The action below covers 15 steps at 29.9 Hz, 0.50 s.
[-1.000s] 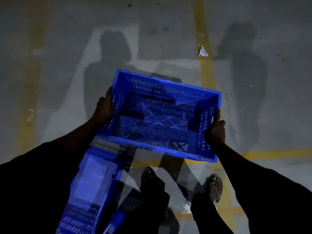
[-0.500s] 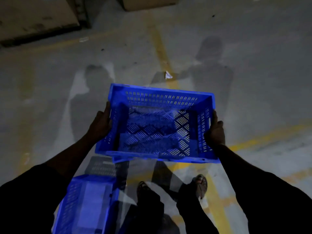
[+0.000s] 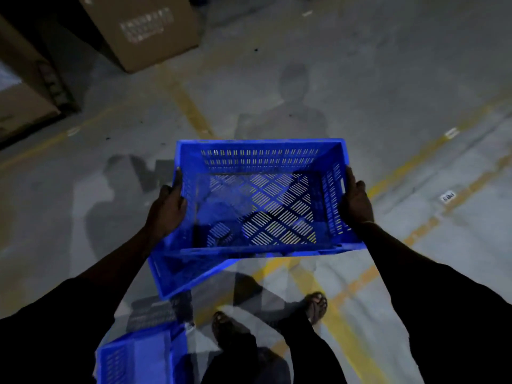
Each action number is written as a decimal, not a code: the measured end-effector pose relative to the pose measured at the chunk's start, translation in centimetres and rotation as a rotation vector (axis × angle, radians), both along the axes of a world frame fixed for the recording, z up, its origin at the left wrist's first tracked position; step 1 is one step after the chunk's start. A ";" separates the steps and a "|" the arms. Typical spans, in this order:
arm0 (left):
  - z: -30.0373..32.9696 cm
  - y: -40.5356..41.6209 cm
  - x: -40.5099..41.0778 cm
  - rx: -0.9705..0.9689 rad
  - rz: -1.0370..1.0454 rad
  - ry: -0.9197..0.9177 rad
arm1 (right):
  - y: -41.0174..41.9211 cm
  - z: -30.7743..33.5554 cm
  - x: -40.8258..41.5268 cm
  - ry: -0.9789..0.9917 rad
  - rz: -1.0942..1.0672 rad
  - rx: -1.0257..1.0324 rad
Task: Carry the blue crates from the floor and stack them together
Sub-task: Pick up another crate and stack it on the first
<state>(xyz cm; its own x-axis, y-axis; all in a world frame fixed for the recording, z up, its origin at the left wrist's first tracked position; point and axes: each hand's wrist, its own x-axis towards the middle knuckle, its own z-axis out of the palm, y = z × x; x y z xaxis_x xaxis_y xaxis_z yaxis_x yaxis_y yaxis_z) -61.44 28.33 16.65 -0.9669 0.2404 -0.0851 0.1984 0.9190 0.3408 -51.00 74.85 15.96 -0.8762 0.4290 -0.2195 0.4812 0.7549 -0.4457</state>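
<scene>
Empty slatted blue crate [image 3: 260,200] held clear of the floor, left hand [image 3: 166,212] and right hand [image 3: 357,202] each gripping a short-end wall; judged light, rigid, unbreakable plastic, best taken at the end-wall handle slots.

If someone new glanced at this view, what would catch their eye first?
The bright blue crate at centre, empty, gripped at its sides by the left hand and right hand above the floor. Then another blue crate at bottom left, and a cardboard box at top left.
</scene>
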 end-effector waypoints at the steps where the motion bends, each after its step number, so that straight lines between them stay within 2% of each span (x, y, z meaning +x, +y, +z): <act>1: 0.8 1.9 -0.4 0.006 -0.022 0.003 | 1.7 0.8 0.7 0.010 -0.016 0.008; 9: 5.8 17.9 -1.8 0.028 -0.150 -0.017 | 14.7 5.7 6.6 0.068 -0.208 0.012; 12: 6.6 23.3 -2.6 0.073 -0.278 -0.011 | 18.9 7.0 9.2 0.090 -0.282 0.010; 15: 8.6 30.0 -2.5 0.050 -0.280 -0.058 | 22.9 8.0 12.1 0.087 -0.357 0.029</act>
